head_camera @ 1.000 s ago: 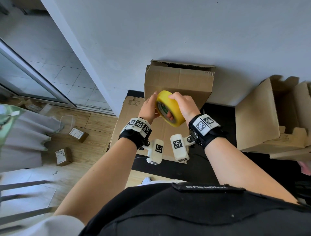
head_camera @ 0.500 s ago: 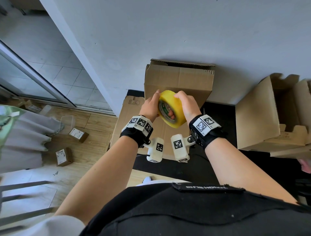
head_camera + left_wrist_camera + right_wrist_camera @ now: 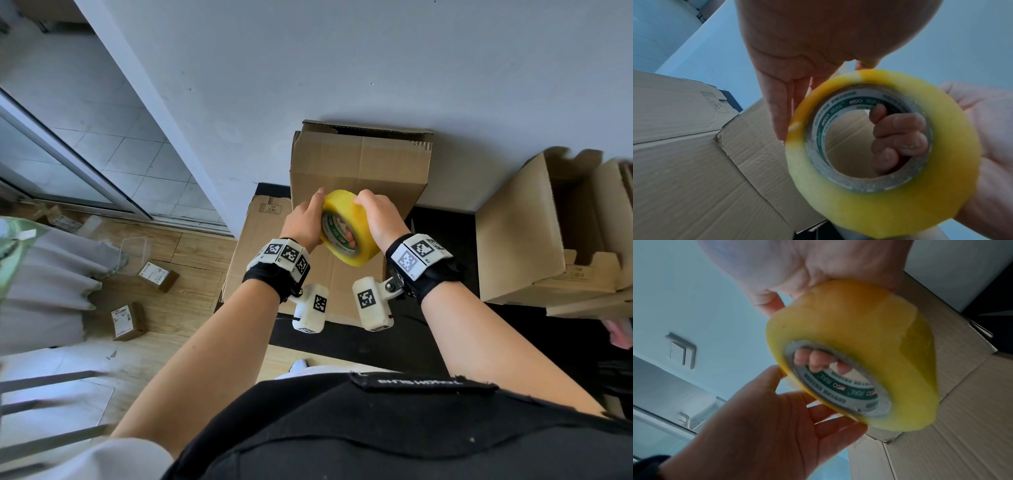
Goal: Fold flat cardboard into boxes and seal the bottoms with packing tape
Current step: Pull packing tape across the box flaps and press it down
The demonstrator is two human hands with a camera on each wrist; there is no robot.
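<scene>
The tape roll (image 3: 351, 226) is glossy, translucent yellow film wound on a printed paper core (image 3: 840, 104). Behind it the box (image 3: 359, 171) is matt brown corrugated cardboard, ribbed and creased, with raw fluted edges. The floor (image 3: 191, 260) looks like pale wood-grain planks. The wall (image 3: 342, 68) is flat, matt paint. The wrist straps (image 3: 270, 277) are black cloth carrying smooth white plastic blocks.

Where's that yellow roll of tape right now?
In the head view the tape roll is centre frame, held between the left hand and right hand, in front of the upright cardboard box.
</scene>
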